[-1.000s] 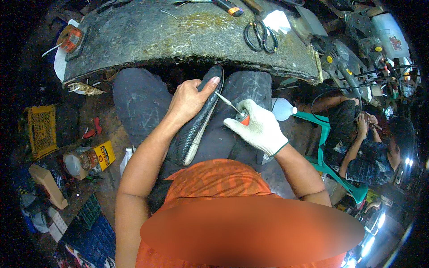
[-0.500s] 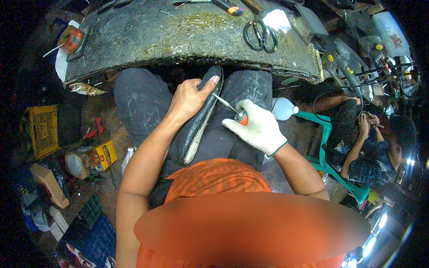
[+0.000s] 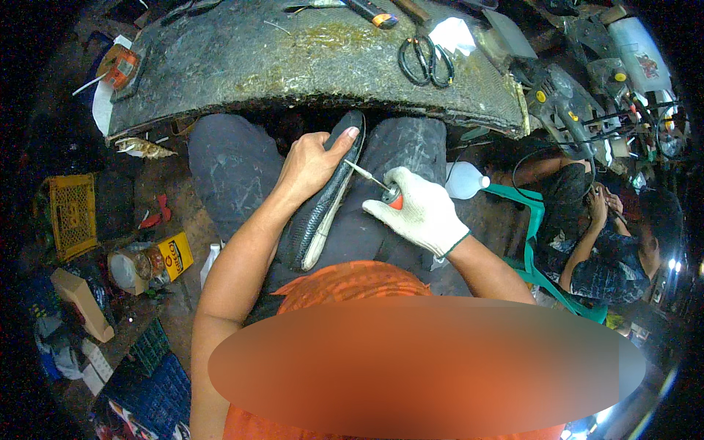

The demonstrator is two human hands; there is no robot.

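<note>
A black shoe with a textured upper and a pale sole edge (image 3: pixel 320 213) lies slantwise over my lap, toe toward the workbench. My bare left hand (image 3: pixel 312 167) is wrapped round its front part, the thumb pressed along the top near the toe. In a white knit glove, my right hand (image 3: pixel 424 211) grips an awl (image 3: pixel 370 177) by its orange and grey handle. The awl's thin metal shaft points left, and its tip meets the edge of the shoe just below my left thumb. Whether the tip has gone into the material I cannot tell.
Ahead stands a worn workbench (image 3: pixel 242 73) holding black-handled scissors (image 3: pixel 425 62), a cutter knife (image 3: pixel 372 13) and white scrap (image 3: pixel 452 35). A white bottle (image 3: pixel 464 180) and green stool (image 3: pixel 532 220) are right, near a seated person (image 3: pixel 609 249). A yellow crate (image 3: pixel 72 216) is left.
The awl's tip has shifted slightly down and left along the shoe's edge, my gloved hand moving a little with it. My left hand keeps its hold on the shoe.
</note>
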